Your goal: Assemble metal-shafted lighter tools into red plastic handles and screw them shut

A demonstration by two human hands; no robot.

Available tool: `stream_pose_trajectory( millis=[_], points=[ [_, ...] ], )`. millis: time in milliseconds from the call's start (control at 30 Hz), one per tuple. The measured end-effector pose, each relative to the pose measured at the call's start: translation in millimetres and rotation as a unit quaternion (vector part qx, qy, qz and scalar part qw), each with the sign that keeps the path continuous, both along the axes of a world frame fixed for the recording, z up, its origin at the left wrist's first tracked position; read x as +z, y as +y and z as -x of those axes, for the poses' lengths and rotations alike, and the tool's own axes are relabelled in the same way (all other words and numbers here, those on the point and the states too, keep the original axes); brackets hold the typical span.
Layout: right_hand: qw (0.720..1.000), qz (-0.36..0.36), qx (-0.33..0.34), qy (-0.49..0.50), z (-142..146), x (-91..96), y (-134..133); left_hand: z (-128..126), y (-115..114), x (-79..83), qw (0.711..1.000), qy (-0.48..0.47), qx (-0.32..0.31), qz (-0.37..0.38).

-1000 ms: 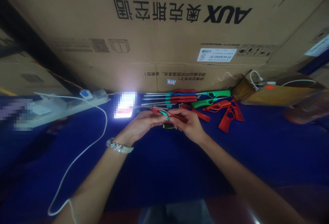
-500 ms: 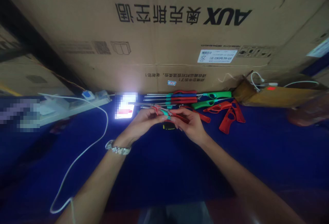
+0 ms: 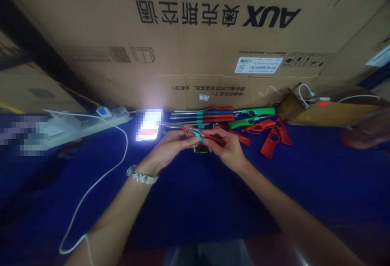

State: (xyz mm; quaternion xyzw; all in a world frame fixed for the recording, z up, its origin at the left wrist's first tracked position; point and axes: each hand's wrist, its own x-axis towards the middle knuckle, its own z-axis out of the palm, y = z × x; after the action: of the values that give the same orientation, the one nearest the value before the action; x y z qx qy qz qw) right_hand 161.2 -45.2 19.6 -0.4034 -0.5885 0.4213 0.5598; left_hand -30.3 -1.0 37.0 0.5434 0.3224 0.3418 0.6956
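The left hand [image 3: 170,146] and right hand [image 3: 227,148] pinch a red-and-green lighter [image 3: 198,135], long axis sideways, dipping rightward. At right, an open brown box [image 3: 323,115] holds white cable [image 3: 300,94].

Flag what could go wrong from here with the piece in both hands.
The small green part on the held red piece might slip loose between the left hand and right hand. The row of lighters lies just beyond both hands, so a bump could scatter it. The white cable appears to cross the left forearm and might snag.
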Motion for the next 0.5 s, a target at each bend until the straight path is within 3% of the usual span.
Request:
stream_pose_trajectory(
  millis=[267,500],
  points=[
    [1.0,0.008,0.0,0.024,3.3,3.1,-1.2,-1.9,-1.1,2.5,0.999,-0.043,-0.007,0.03],
    [0.997,0.049,0.019,0.057,6.9,6.3,-0.2,-3.7,-2.3,6.8,0.998,-0.018,0.06,0.0]
  ],
)
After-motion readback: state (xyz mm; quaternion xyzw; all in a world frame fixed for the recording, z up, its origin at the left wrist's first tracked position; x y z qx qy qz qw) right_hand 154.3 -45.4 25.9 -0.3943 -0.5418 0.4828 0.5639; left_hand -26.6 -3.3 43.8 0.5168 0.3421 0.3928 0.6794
